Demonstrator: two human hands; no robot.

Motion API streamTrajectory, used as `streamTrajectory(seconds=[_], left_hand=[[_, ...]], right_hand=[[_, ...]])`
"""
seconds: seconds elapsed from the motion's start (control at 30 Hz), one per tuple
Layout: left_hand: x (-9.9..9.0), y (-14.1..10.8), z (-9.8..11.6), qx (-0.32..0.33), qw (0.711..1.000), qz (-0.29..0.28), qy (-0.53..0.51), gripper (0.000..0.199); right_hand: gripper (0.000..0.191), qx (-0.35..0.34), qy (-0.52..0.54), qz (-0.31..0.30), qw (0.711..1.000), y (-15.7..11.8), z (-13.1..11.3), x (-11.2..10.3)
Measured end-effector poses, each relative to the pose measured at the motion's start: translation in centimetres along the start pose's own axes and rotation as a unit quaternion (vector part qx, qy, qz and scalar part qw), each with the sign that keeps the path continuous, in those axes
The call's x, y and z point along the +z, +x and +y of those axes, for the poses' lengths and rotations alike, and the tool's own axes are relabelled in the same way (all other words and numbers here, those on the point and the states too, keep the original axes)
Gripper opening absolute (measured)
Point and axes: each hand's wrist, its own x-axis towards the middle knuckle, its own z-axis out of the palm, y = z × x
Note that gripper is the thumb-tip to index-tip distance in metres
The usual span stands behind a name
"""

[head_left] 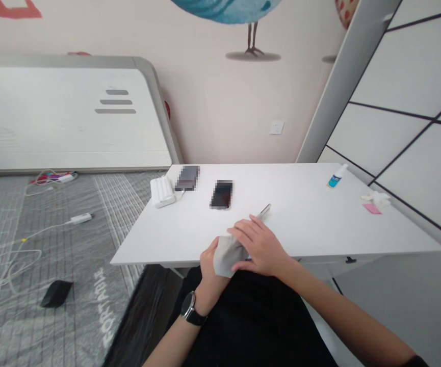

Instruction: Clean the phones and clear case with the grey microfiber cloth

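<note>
**Cloth (228, 256) held between left hand (208, 270) and right hand (260, 245) at the table (358, 237) edge**

The two hands meet just over the near edge of the white table, with the grey cloth bunched between them. The left fingers curl up around the cloth's lower side and grasp it, and a black wristwatch (188, 308) sits on that wrist. The right fingers lie long and gently bent across the top of the cloth, neither clenched nor fully released. How firmly they grip it is hidden.

A slim metal stick (265, 210) pokes out just beyond the right fingertips, angled toward the far side of the table. Its lower end is hidden by the hand, so I cannot tell whether the fingers hold it or it lies beneath them.

Farther along the table, a blurred phone (222, 194) lies flat, well ahead of the hands. A second blurred dark device (187, 177) sits beside a white ridged block (162, 191), with a short white cable between them. To the right stand a small spray bottle (337, 177) with a blue label, a pink note (372, 208) and a crumpled white tissue (377, 199). Off the table, a white cable (14, 265) and a black pouch (56, 293) lie on the grey rug (6, 326).
</note>
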Motion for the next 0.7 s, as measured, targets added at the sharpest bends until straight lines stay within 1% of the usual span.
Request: streamTrajectory(seconds=[0.03, 0.1, 0.13, 0.17, 0.2, 0.23, 0.3, 0.33, 0.37, 0.47, 0.5, 0.53, 0.57, 0.63, 0.67, 0.7], left_hand=[[0.0, 0.1, 0.1, -0.001, 1.000, -0.003, 0.001, 0.024], [0.0, 0.2, 0.2, -0.001, 1.000, -0.009, 0.001, 0.019], [0.0, 0.2, 0.3, -0.001, 1.000, -0.010, -0.001, 0.017], [0.0, 0.2, 0.3, -0.003, 1.000, -0.009, -0.004, 0.016], [0.0, 0.1, 0.3, -0.006, 1.000, -0.007, -0.008, 0.016], [-0.1, 0.0, 0.2, -0.010, 1.000, -0.005, -0.012, 0.019], [-0.1, -0.2, 0.1, -0.018, 1.000, 0.002, -0.017, 0.025], [-0.1, -0.2, 0.0, -0.020, 1.000, 0.004, -0.016, 0.026], [-0.1, -0.2, 0.0, -0.018, 1.000, 0.004, -0.012, 0.026], [0.1, 0.1, 0.2, -0.006, 1.000, 0.003, 0.007, 0.020], [0.2, 0.1, 0.2, -0.001, 1.000, 0.004, 0.014, 0.019], [0.3, 0.1, 0.2, 0.002, 1.000, 0.007, 0.021, 0.021], [0.3, 0.1, 0.1, 0.005, 1.000, 0.011, 0.029, 0.024], [0.4, 0.0, 0.0, 0.006, 0.999, 0.019, 0.044, 0.033], [0.3, 0.0, -0.1, 0.006, 0.999, 0.021, 0.050, 0.035], [0.3, 0.0, -0.1, 0.006, 0.998, 0.020, 0.053, 0.036]], right_hand=[[0.085, 0.029, -0.009, 0.004, 1.000, 0.1, 0.5, -0.3], [0.075, 0.112, -0.034, 0.029, 0.993, 0.3, 1.3, -0.8], [0.071, 0.137, -0.044, 0.036, 0.989, 0.3, 1.4, -0.9], [0.069, 0.138, -0.046, 0.035, 0.989, 0.4, 1.1, -0.8], [0.070, 0.117, -0.040, 0.027, 0.992, 0.4, 0.5, -0.7], [0.075, 0.079, -0.028, 0.013, 0.996, 0.3, -0.1, -0.5], [0.089, 0.010, 0.000, -0.015, 1.000, 0.2, -1.0, -0.2], [0.092, 0.002, 0.008, -0.022, 1.000, 0.2, -1.0, -0.2], [0.090, 0.018, 0.007, -0.020, 1.000, 0.3, -0.7, -0.3], [0.076, 0.135, -0.037, 0.014, 0.990, 0.7, 0.6, -0.9], [0.071, 0.151, -0.047, 0.021, 0.987, 0.9, 0.7, -1.0], [0.069, 0.140, -0.046, 0.019, 0.989, 1.1, 0.5, -1.0], [0.068, 0.108, -0.033, 0.009, 0.994, 1.3, 0.0, -0.9], [0.072, 0.020, 0.016, -0.020, 0.999, 1.5, -0.9, -0.6], [0.071, -0.005, 0.036, -0.029, 0.999, 1.6, -1.1, -0.5], [0.068, -0.004, 0.045, -0.027, 0.999, 1.7, -0.9, -0.5]])
